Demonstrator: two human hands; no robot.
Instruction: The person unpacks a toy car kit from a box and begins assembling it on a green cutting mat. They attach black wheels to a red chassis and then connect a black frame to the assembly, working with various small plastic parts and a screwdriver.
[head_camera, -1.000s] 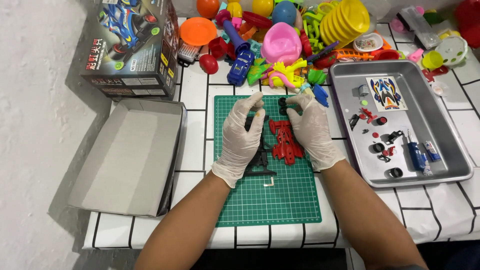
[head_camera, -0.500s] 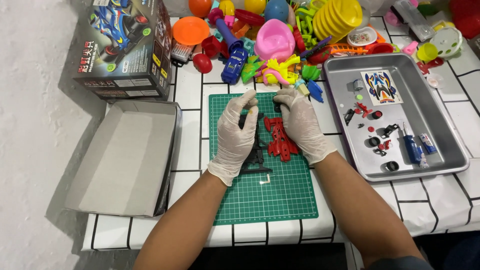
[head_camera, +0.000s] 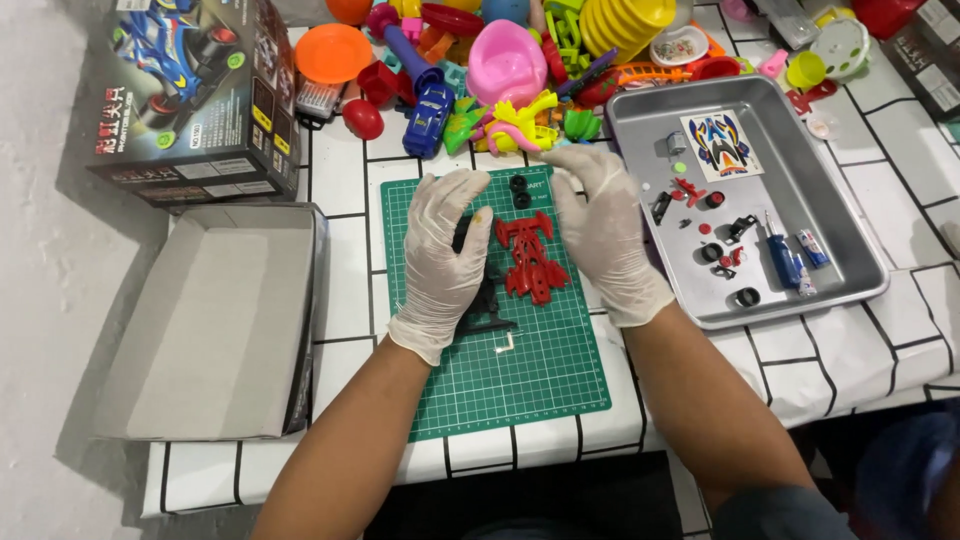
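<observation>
Both my hands wear white gloves and hover over a green cutting mat (head_camera: 530, 370). My left hand (head_camera: 445, 255) lies flat, fingers spread, over a black toy-car chassis (head_camera: 487, 305) that it partly hides. My right hand (head_camera: 600, 230) is spread beside a red toy-car body (head_camera: 530, 260), which lies on the mat between the hands. Two small black wheels (head_camera: 519, 190) sit at the mat's far edge near my right fingertips. A small metal piece (head_camera: 505, 343) lies on the mat near my left wrist. Neither hand grips anything.
A metal tray (head_camera: 850, 250) at right holds a sticker sheet, small red and black parts and a blue screwdriver (head_camera: 783, 258). A grey box lid (head_camera: 215, 320) lies at left, the printed kit box (head_camera: 190, 95) behind it. Colourful plastic toys (head_camera: 500, 70) crowd the back.
Both hands have stayed spread over the mat around the red body; the right hand's fingers have reached slightly farther toward the black wheels. The camera view has shifted a little.
</observation>
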